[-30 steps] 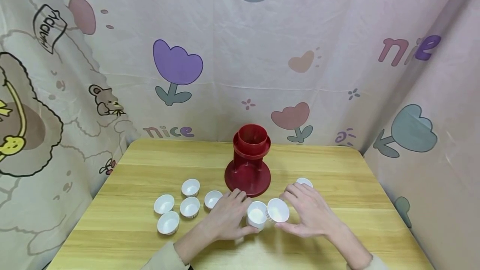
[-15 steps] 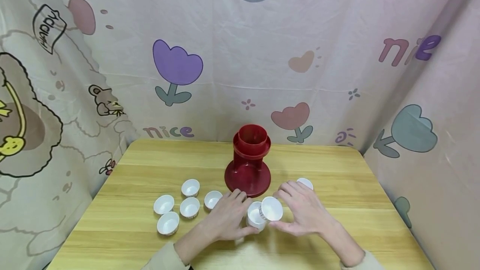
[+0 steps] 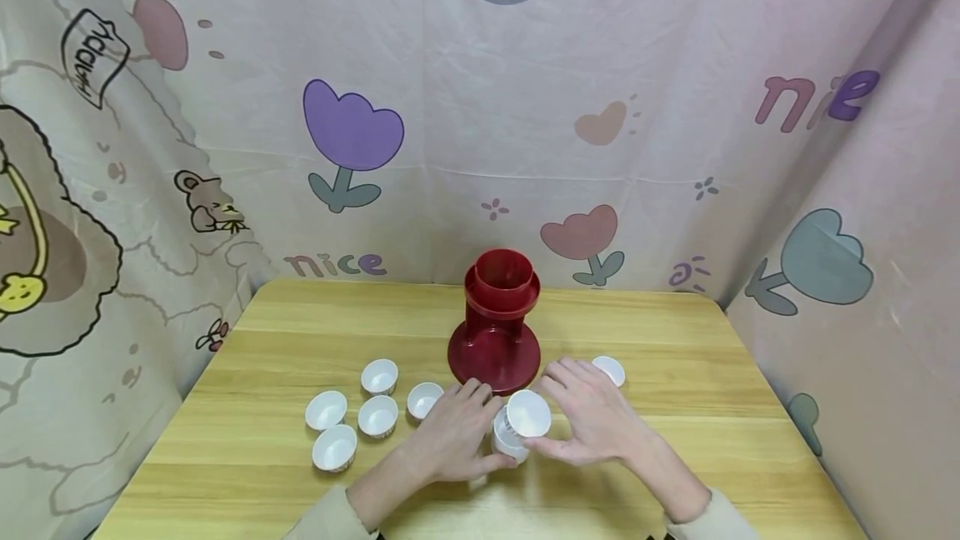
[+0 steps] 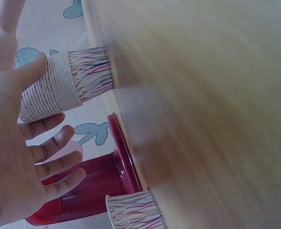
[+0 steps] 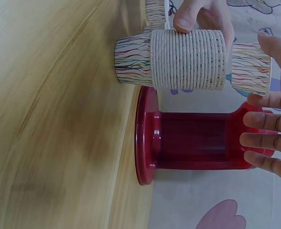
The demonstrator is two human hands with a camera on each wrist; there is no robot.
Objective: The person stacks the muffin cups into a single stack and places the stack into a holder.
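Observation:
A stack of nested white paper cups (image 5: 188, 59) with coloured streaks stands upright on the table. My left hand (image 3: 455, 433) holds this stack between thumb and index finger, the other fingers spread, as the left wrist view shows. My right hand (image 3: 592, 413) pinches a single paper cup (image 3: 528, 413) at its side by thumb and index finger. That cup is upright just above the stack's mouth; in the right wrist view its base (image 5: 235, 66) is close to the stack's top rim. Whether they touch I cannot tell.
Behind the hands stands a dark red cup holder (image 3: 497, 340) on a round base. Several loose paper cups (image 3: 378, 416) sit upright at the left, and another cup (image 3: 609, 370) lies beyond my right hand. A printed curtain (image 3: 480, 107) hangs around the wooden table (image 3: 675, 357).
My right hand has carried its paper cup leftward, from beside the stack to over its mouth. The left hand stays in place on the stack.

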